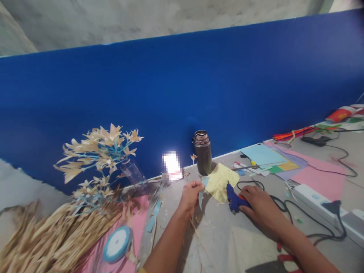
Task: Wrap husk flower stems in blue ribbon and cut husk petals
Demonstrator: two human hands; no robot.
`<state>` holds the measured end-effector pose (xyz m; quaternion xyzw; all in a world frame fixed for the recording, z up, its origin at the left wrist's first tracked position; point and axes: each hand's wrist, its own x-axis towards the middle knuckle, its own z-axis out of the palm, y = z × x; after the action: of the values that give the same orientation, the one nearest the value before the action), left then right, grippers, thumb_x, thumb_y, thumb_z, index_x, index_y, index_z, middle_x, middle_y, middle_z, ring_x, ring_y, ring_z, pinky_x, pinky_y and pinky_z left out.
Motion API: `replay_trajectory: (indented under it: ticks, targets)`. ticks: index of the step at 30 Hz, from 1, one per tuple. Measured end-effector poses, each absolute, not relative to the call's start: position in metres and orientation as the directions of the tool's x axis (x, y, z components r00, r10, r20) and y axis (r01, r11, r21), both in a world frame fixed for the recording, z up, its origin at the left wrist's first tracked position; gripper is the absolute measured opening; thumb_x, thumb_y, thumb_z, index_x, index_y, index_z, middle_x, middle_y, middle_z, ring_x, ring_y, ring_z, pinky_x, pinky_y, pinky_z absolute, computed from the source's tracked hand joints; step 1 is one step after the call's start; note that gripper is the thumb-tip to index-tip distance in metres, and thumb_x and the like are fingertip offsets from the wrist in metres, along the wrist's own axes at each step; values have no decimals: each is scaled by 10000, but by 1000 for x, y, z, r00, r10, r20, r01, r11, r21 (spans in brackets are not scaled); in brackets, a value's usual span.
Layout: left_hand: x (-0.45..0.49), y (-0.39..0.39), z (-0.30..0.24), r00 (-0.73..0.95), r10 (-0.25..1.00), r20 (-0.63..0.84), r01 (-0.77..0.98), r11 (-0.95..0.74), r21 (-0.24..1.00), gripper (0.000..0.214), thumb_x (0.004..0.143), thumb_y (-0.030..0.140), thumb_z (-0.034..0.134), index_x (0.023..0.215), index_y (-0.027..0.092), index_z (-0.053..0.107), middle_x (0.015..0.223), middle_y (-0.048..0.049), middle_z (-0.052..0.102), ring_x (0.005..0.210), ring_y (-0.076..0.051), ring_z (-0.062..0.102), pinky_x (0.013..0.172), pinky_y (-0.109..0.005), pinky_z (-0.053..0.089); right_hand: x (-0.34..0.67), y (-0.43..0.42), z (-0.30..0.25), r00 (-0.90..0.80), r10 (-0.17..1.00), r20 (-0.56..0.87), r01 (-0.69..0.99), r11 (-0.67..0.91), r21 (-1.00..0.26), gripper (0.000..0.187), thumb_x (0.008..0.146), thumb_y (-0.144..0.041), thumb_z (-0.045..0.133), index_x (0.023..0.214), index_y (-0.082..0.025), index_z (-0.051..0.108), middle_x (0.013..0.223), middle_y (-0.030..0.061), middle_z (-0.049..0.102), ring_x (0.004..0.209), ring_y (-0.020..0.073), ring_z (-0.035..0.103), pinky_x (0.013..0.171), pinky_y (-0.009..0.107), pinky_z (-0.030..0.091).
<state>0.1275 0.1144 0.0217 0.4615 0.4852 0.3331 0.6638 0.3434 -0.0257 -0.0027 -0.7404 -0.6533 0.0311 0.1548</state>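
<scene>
My left hand [190, 196] pinches a narrow pale blue strip [202, 194] that hangs down from its fingers, above the grey table. My right hand [260, 206] lies on the table with its fingers wrapped round a blue glue gun [233, 199], whose nozzle points toward a crumpled yellow sheet [221, 181]. A thin straw stem [199, 237] lies on the table below my left hand. The black cord [284, 206] of the gun runs off to the right.
A dark jar [203, 152] stands behind the yellow sheet against a blue wall panel [182, 87]. A tan and blue paper-flower bouquet [96, 155], dried straw [48, 235], a blue ribbon roll [117, 243] and pink paper lie left. Coloured papers [273, 159] and a power strip [318, 201] lie right.
</scene>
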Motion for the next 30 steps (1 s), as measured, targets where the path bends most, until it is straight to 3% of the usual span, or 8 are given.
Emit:
replay_trajectory:
  ticks: [6, 9, 12, 16, 22, 30]
  targets:
    - [131, 116, 7, 288, 903, -318, -49, 346, 937, 262, 551, 300, 827, 611, 150, 620, 480, 25, 542, 426, -82, 443, 431, -213, 307, 355, -29, -6, 240, 963, 123, 844, -144, -517, 336, 947, -424, 445, 1044, -210, 684, 1054, 128, 726, 967, 300, 659, 846, 392, 463]
    - [132, 118, 2, 275, 910, -311, -44, 335, 941, 241, 543, 276, 818, 594, 148, 619, 476, 25, 544, 435, -86, 449, 452, -221, 333, 366, -28, -4, 314, 941, 126, 729, -154, -667, 446, 959, -519, 355, 975, -201, 667, 948, 108, 745, 869, 278, 682, 766, 359, 493]
    - [136, 117, -2, 275, 912, -304, -34, 326, 945, 212, 545, 257, 803, 594, 145, 630, 484, 27, 546, 444, -80, 438, 459, -218, 331, 369, -28, 0, 381, 919, 103, 646, -185, -741, 474, 907, -598, 418, 847, -200, 669, 791, 71, 737, 743, 256, 670, 662, 328, 499]
    - [142, 110, -5, 287, 910, -301, -26, 321, 947, 188, 559, 254, 785, 595, 149, 633, 516, 17, 567, 476, -94, 465, 475, -227, 349, 356, -29, 6, 369, 925, 84, 559, -150, -815, 500, 830, -609, 467, 824, -180, 722, 736, 60, 740, 656, 241, 659, 602, 316, 503]
    - [146, 102, -4, 285, 911, -297, -11, 313, 950, 144, 568, 223, 763, 602, 147, 646, 544, 12, 581, 500, -93, 469, 495, -223, 355, 333, -31, 5, 302, 945, 126, 581, -78, -810, 503, 808, -608, 464, 750, -184, 730, 706, 75, 735, 655, 258, 655, 632, 345, 526]
    - [148, 100, 0, 324, 889, -324, 24, 334, 942, 143, 592, 243, 736, 631, 155, 631, 536, 15, 567, 472, -97, 459, 477, -233, 349, 326, -27, -3, 231, 964, 134, 618, -39, -786, 489, 879, -577, 433, 855, -180, 718, 795, 95, 747, 742, 277, 677, 685, 358, 537]
